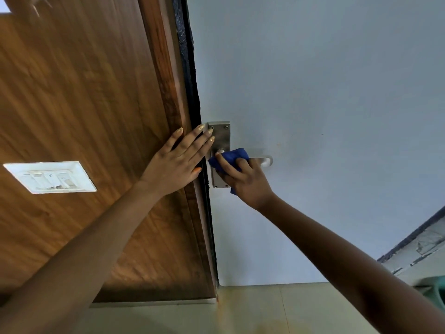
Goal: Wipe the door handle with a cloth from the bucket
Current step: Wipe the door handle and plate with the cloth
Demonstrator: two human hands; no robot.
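Note:
A steel lever door handle (266, 161) on a steel backplate (222, 136) is mounted at the left edge of a pale grey-blue door (313, 92). My right hand (245, 182) grips a blue cloth (237, 156) and presses it around the handle's neck; only the lever's tip shows to the right of the hand. My left hand (177, 162) lies flat with fingers spread on the wooden door frame (173, 97), its fingertips reaching the top of the backplate. The bucket's teal rim (437, 289) shows at the right edge.
A wood-panelled wall (72, 104) fills the left side, with a white switch plate (50, 177) on it. Beige floor tiles (277, 309) run along the bottom. A grey ledge with a dark edge (419, 239) sits at the lower right.

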